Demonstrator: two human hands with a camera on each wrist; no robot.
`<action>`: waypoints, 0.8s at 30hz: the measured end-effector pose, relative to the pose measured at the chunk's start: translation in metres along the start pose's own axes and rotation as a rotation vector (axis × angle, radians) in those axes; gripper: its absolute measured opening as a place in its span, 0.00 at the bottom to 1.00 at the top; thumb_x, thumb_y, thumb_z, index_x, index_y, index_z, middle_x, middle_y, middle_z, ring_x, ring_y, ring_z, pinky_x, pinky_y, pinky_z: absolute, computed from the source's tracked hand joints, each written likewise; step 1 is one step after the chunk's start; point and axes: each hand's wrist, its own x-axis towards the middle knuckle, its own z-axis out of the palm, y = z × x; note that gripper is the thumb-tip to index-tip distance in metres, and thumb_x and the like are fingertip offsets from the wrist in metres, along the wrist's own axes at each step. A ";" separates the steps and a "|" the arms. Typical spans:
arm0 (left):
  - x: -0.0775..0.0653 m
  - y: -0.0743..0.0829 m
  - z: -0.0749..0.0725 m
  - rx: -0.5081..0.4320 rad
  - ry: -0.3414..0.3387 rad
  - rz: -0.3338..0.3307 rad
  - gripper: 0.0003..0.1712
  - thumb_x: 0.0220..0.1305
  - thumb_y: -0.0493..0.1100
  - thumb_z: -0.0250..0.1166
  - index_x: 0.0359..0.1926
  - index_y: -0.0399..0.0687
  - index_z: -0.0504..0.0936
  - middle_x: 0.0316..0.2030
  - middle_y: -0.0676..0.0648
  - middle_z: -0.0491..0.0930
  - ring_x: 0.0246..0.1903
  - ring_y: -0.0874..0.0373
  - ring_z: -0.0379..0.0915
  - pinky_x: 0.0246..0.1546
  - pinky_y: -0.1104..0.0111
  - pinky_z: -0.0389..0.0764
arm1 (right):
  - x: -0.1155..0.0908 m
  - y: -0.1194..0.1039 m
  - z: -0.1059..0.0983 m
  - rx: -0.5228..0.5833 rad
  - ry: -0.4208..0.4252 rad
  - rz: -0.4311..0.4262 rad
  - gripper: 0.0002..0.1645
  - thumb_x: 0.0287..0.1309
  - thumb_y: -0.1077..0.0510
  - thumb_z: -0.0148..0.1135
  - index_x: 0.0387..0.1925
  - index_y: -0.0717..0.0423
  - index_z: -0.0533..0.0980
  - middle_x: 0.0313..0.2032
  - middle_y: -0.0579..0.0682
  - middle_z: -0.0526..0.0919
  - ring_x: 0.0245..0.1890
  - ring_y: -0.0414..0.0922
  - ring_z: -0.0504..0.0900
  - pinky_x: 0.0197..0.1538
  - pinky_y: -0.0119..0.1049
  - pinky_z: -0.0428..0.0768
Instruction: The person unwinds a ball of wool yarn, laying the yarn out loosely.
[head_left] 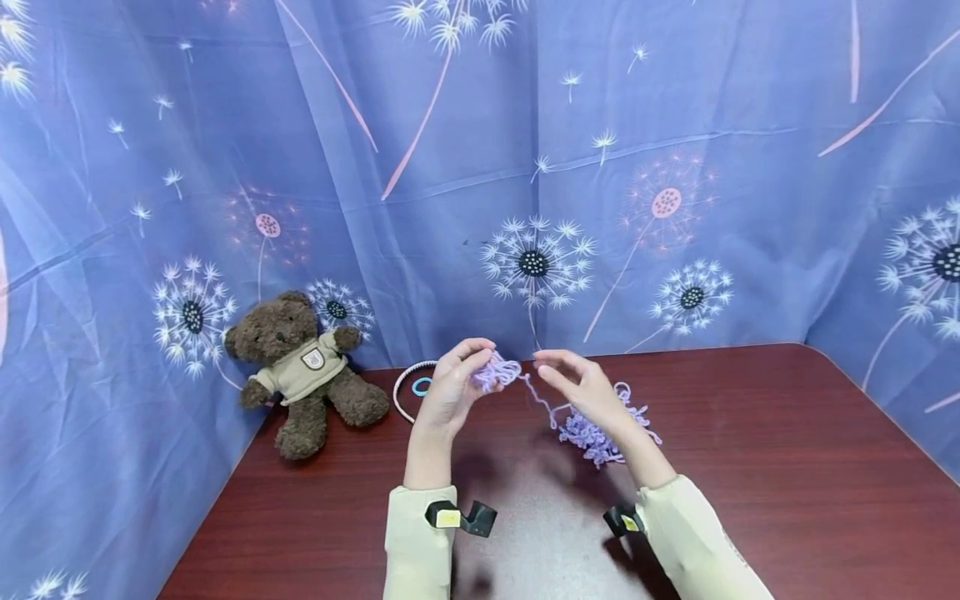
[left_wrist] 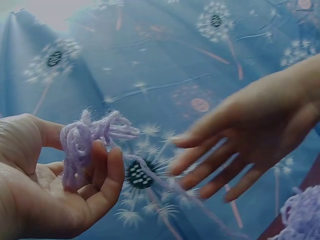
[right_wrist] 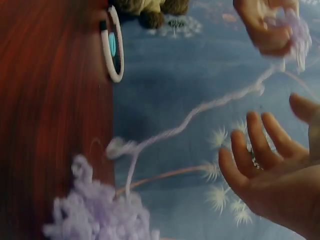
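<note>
A small looped bundle of lilac yarn (head_left: 497,372) is pinched between the thumb and fingers of my left hand (head_left: 452,385), raised over the far side of the table. In the left wrist view the bundle (left_wrist: 77,150) hangs in loose loops against the curled fingers. One strand (right_wrist: 200,109) runs from it down to a tangled yarn pile (head_left: 596,433) on the table. My right hand (head_left: 583,385) hovers between bundle and pile, fingers spread and holding nothing, as the right wrist view shows its bare palm (right_wrist: 280,190).
A brown teddy bear (head_left: 300,367) in a light shirt sits at the table's back left. Beside it, a white ring-shaped band (head_left: 400,392) stands near a small blue ring (head_left: 422,386). A blue dandelion-print curtain (head_left: 465,208) hangs behind the dark red table (head_left: 750,467).
</note>
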 end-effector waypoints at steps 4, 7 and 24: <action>0.001 -0.005 0.006 0.022 -0.063 -0.023 0.11 0.67 0.32 0.52 0.36 0.51 0.77 0.30 0.54 0.76 0.26 0.63 0.74 0.27 0.73 0.80 | -0.003 -0.004 0.007 0.006 -0.126 -0.015 0.22 0.67 0.54 0.57 0.58 0.61 0.75 0.37 0.55 0.84 0.32 0.32 0.79 0.32 0.27 0.80; 0.002 -0.006 0.007 0.024 -0.083 -0.026 0.10 0.67 0.31 0.53 0.37 0.50 0.77 0.29 0.54 0.76 0.26 0.63 0.74 0.27 0.73 0.80 | -0.004 -0.004 0.008 0.021 -0.183 -0.019 0.18 0.68 0.55 0.56 0.50 0.66 0.77 0.27 0.46 0.77 0.26 0.35 0.74 0.26 0.29 0.76; -0.002 0.007 -0.015 -0.009 -0.011 -0.002 0.16 0.66 0.29 0.52 0.35 0.55 0.78 0.28 0.57 0.79 0.28 0.66 0.75 0.30 0.73 0.80 | -0.002 -0.007 -0.033 0.125 -0.012 -0.010 0.14 0.71 0.59 0.51 0.38 0.67 0.78 0.30 0.35 0.83 0.37 0.30 0.82 0.49 0.23 0.80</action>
